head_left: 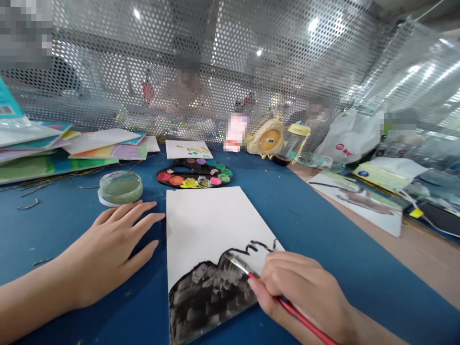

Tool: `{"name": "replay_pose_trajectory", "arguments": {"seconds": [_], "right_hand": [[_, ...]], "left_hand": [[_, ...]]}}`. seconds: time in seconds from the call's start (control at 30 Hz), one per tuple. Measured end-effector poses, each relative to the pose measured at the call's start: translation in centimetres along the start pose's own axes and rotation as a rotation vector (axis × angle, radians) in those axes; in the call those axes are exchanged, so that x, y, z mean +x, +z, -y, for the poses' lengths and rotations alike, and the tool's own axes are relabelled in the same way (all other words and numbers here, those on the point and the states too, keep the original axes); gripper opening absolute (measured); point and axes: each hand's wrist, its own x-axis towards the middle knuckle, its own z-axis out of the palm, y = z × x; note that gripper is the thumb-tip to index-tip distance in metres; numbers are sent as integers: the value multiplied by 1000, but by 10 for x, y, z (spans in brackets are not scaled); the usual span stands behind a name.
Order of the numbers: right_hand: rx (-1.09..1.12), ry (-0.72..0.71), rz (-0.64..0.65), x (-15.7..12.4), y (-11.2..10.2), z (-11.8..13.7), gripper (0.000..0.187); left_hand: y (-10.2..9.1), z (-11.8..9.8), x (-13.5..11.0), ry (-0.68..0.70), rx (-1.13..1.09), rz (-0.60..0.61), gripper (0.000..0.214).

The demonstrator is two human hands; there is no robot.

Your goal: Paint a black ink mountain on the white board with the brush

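Observation:
My right hand (298, 292) is closed around a red-handled paintbrush (302, 318), its bristles on a black painted area of a white sheet (204, 215). Dark paint covers the sheet's lower part, with a wavy black outline running up to the right. Flat on the blue tabletop, fingers spread, lies my left hand (118, 239), fingertips close to the sheet's left edge. Just beyond it stands a round clear dish of murky greenish water (122, 188). A black paint palette (196, 173) with several coloured wells sits behind the sheet.
Painted sheets (108, 143) are piled at the back left. A small paint-dabbed card (189, 149) lies behind the palette. At the back right are a yellow clock-like figure (268, 139), a yellow-lidded bottle (293, 141), a plastic bag (354, 136) and another painting (359, 196). Perforated metal sheeting (143, 72) rises behind.

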Motion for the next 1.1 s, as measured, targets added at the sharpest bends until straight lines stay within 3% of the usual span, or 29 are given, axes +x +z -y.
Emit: {"name": "replay_pose_trajectory", "arguments": {"seconds": [1.1], "right_hand": [[-65, 18, -25, 3, -1, 2, 30]], "left_hand": [[0, 1, -2, 16, 7, -25, 49]]}}
